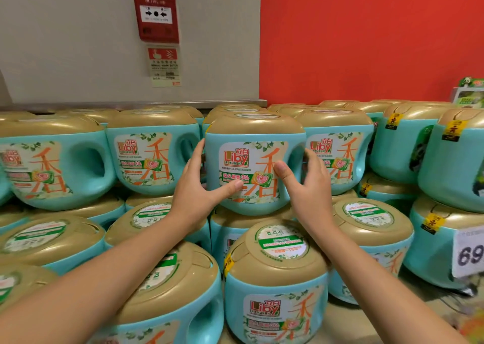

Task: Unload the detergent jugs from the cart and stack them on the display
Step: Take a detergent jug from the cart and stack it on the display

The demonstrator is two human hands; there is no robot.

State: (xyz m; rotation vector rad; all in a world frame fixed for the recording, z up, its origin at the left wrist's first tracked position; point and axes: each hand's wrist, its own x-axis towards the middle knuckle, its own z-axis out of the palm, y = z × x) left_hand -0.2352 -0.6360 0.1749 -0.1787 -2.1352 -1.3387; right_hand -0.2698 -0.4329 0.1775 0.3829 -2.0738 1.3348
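Since the cart is out of my view, I cannot tell how many jugs are left to unload. I judge the tan display bench [343,320] well filled, with tiers of jugs stepping up toward the far walls.

My left hand [193,186] lies against the left side of the teal plastic detergent jug with the rounded gold lid [251,134], fingers straight and thumb flat on the label. My right hand [306,186] grips its right side, fingers curled by the handle opening, thumb on the front. That jug stands upright on the top tier, resting on gold lids below, so I judge it nearly placed.

Room is tight. The left neighbour jug [154,155] and the right neighbour jug [340,155] stand just beside it, with more rows behind. A white price card [468,252] hangs at the near right edge.
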